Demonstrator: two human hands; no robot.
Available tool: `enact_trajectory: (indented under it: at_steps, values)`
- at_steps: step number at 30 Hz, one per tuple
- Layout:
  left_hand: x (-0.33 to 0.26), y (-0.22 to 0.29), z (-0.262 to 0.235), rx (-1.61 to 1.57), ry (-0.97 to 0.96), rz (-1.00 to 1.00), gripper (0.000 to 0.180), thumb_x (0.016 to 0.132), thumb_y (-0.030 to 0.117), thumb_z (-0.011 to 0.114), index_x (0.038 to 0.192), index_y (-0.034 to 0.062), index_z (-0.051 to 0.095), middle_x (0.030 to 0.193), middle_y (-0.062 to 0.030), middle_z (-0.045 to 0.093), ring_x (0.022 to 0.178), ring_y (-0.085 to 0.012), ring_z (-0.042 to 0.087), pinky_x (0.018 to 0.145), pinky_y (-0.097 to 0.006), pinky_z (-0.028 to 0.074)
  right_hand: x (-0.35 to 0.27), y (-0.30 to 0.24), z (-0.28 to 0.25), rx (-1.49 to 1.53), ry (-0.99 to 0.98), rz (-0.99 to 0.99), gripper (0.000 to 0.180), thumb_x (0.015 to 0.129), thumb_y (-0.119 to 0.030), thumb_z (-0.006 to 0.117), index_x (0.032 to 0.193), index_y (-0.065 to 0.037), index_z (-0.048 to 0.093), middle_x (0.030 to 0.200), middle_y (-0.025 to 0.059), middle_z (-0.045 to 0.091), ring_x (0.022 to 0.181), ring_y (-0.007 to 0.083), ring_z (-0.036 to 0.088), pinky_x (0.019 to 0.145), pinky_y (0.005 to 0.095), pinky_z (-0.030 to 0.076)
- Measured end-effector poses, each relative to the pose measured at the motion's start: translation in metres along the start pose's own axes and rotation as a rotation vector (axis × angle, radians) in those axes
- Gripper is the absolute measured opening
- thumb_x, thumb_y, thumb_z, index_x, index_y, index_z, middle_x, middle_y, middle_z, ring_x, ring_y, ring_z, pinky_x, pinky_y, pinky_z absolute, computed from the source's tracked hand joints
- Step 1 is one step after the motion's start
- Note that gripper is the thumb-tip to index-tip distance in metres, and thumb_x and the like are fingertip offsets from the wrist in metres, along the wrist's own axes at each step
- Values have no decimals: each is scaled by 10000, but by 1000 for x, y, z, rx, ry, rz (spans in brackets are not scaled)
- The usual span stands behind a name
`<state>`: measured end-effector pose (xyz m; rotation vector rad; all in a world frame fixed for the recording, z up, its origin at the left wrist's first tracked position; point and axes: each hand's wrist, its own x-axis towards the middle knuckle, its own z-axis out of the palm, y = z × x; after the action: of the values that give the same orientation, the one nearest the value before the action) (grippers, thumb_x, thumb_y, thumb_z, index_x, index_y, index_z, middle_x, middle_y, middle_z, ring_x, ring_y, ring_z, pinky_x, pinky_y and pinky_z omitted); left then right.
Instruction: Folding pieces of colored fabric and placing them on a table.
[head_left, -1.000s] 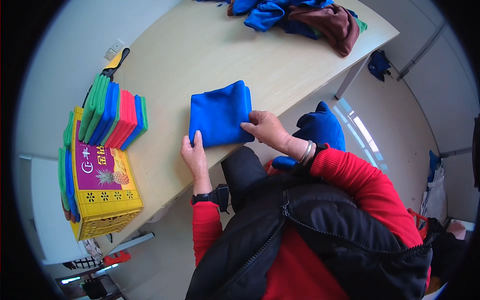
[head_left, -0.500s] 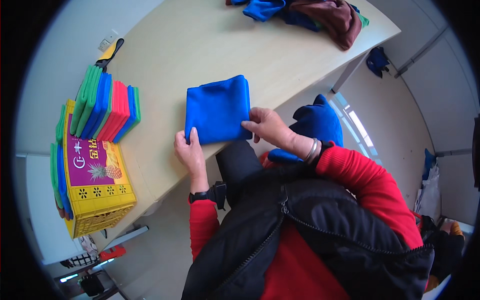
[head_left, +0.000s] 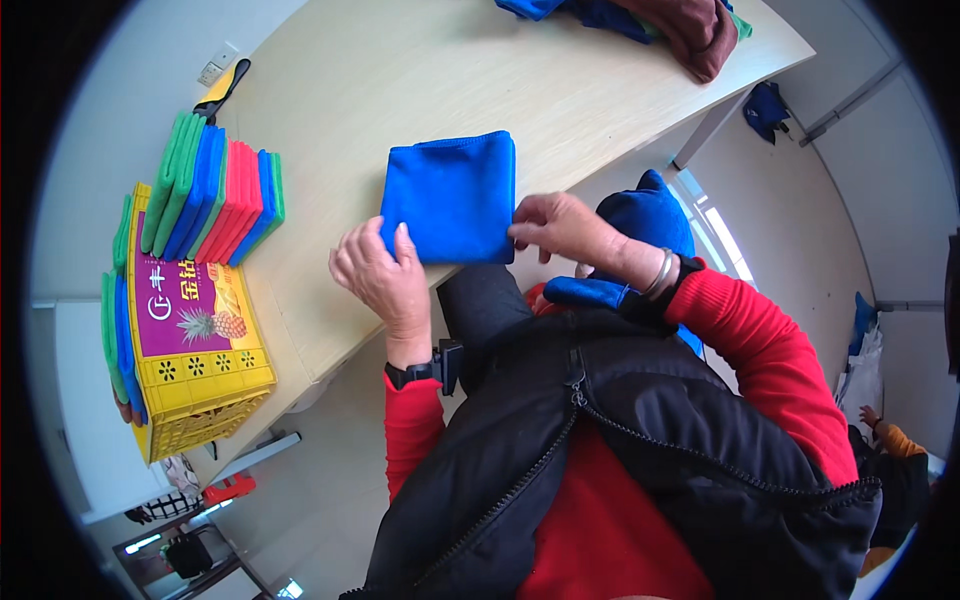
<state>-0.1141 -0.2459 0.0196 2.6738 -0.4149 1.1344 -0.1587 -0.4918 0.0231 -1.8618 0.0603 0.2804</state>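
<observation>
By the near edge of the pale table (head_left: 330,120), open room beyond, lies the folded blue cloth (head_left: 452,200), almost square (long axis hard to tell), sides pointing forward. At its near corners: left hand (head_left: 385,275), spread; right hand (head_left: 572,229), narrow, grip unclear.
</observation>
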Motion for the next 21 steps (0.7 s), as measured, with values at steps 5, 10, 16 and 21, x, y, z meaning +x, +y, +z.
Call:
enact_trajectory:
  at_steps: [5,10,16,21]
  values:
    - [1,27,7,-211,-237,113,342,882,269,718,1121,56,598,1190,-152,609,1228,-336,531,1129,-513,312,15,-35,-3,-414,293,-427,202,980,-193,618,1131,-68,666,1007,94,733,796,244,710,721,341,586]
    - [-11,54,16,-219,-419,153,581,875,392,714,1324,61,553,1342,-169,533,1328,-372,445,1152,-600,233,80,-34,34,-782,26,-834,383,1014,-393,512,1335,-198,589,1377,82,581,1258,303,543,1055,482,429]
    - [-13,50,1,-41,-613,184,724,863,478,707,1458,129,485,1476,-188,436,1394,-435,350,1121,-681,204,122,-28,27,-1235,-130,-758,541,1031,-536,348,1517,-305,403,1597,49,352,1489,312,284,1206,562,215]
    - [-16,51,-3,-86,-531,158,668,889,435,690,1461,157,488,1538,-177,385,1428,-452,298,1145,-663,164,139,-14,12,-1023,-25,-596,508,1020,-514,424,1464,-272,471,1576,33,384,1480,312,300,1198,528,253]
